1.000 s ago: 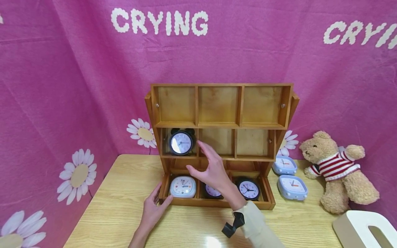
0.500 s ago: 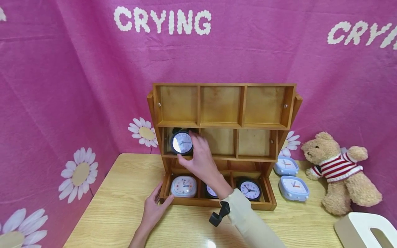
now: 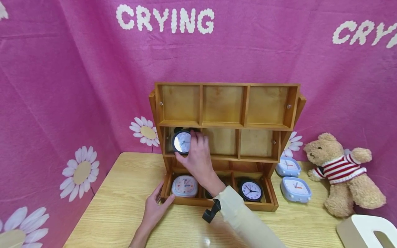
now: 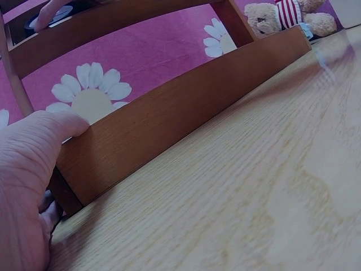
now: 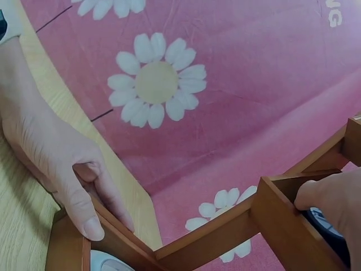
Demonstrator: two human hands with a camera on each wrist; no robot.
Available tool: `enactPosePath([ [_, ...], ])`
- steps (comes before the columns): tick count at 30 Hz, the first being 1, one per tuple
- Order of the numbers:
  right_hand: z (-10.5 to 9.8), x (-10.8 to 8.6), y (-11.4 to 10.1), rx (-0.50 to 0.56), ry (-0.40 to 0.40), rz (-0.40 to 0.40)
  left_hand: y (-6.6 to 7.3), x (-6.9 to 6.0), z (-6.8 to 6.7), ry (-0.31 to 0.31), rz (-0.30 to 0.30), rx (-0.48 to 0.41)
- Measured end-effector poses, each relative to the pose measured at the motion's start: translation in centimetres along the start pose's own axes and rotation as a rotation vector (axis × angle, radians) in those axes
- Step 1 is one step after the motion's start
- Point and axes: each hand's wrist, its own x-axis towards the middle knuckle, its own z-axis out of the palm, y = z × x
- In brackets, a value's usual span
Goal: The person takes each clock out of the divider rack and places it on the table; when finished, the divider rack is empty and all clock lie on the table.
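A tiered wooden shelf [image 3: 223, 126] stands on the table. In its middle tier, at the left, sits a round black twin-bell alarm clock [image 3: 181, 142]. My right hand [image 3: 198, 158] holds this clock by its right side, thumb low and fingers near the top; the fingers hide part of it. My left hand [image 3: 156, 206] grips the bottom tier's front left corner, thumb over the front edge and fingers along the side. The bottom tier holds a pale blue clock [image 3: 184, 186] at the left, a black clock [image 3: 251, 190] at the right, and one mostly hidden behind my right arm.
Two light blue clocks, a nearer one [image 3: 295, 189] and a farther one [image 3: 288, 166], lie right of the shelf. Beyond them sits a teddy bear [image 3: 341, 172] in a striped top. A white box [image 3: 367, 229] with a slot stands at the front right. Pink cloth [image 3: 248, 51] hangs behind.
My right hand has moved left and up to the black alarm clock in the middle tier and closed on its right side. The left hand stays at the shelf's corner.
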Motion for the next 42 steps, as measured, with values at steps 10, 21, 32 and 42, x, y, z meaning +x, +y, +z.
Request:
enactPosePath([
  [10, 0.8, 0.6, 0.4, -0.036, 0.058, -0.026, 0.0, 0.1, 0.1, -0.002, -0.004, -0.007],
  [21, -0.3, 0.6, 0.3, 0.163, 0.052, 0.047, 0.0, 0.1, 0.1, -0.001, 0.003, -0.004],
  [32, -2.7, 0.1, -0.7, 0.228, 0.004, 0.106, 0.0, 0.1, 0.1, -0.001, 0.0, -0.002],
  [42, -6.2, -2.0, -0.5, 0.444, -0.069, 0.227, -0.1, 0.1, 0.2, 0.008, 0.007, 0.014],
])
